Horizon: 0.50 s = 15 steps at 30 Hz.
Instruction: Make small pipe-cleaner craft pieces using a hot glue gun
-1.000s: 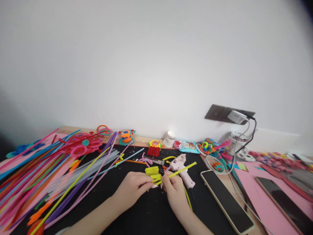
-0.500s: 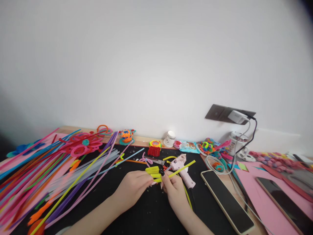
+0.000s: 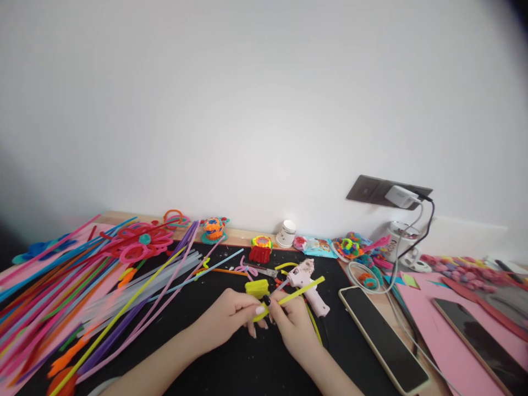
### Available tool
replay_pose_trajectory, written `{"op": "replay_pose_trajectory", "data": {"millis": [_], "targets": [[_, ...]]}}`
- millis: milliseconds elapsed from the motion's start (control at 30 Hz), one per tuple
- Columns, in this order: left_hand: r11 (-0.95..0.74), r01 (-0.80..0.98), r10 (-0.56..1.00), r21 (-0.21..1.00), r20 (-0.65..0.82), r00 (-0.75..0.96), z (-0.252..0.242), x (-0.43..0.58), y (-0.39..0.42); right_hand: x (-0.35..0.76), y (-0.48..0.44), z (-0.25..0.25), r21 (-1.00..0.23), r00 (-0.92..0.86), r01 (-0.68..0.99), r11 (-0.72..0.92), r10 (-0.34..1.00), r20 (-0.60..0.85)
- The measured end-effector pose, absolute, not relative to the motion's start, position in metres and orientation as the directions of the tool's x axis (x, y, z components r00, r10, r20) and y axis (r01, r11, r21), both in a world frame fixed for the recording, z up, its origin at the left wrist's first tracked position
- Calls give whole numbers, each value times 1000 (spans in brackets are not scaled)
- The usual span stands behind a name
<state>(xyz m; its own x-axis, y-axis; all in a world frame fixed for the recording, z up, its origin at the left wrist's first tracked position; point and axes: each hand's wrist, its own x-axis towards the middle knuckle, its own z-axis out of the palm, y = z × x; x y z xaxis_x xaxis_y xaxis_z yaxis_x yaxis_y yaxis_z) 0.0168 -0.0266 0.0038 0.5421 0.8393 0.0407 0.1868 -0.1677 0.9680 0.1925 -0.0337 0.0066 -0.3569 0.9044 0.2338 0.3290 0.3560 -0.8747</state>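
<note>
Over the black mat (image 3: 247, 368), both hands pinch a yellow pipe cleaner (image 3: 303, 290). Several of its folds lie side by side in a flat bundle (image 3: 256, 287) just above my fingers, and one free end points up to the right. My left hand (image 3: 226, 319) is closed on the yellow strand, thumb on top near the bundle. Beside it my right hand (image 3: 293, 324), thumb pressed down, grips the same strand. Part of the bend is hidden by the fingertips. Just behind my right hand lies a pale pink glue gun (image 3: 317, 300).
Many coloured pipe cleaners (image 3: 61, 297) cover the left side. Along the back stand a red and yellow fuzzy piece (image 3: 261, 250), an orange one (image 3: 213, 229) and a white paper cup (image 3: 286, 233). At right are two phones (image 3: 383, 338), cables and pink paper (image 3: 424, 313).
The hands have shifted slightly down and the folded bundle shows more clearly above them. My left fingers have moved in closer to the right thumb, and the free end has dipped a little.
</note>
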Motion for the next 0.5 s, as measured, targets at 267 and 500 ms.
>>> {"op": "replay_pose_trajectory", "data": {"millis": [267, 500], "targets": [[188, 8, 768, 982, -152, 622, -4, 24, -32, 193, -32, 2, -893, -361, 297, 337, 906, 222], [246, -4, 730, 969, -182, 658, -6, 25, -34, 197, -30, -2, -927, -238, 241, 286, 944, 229]]}}
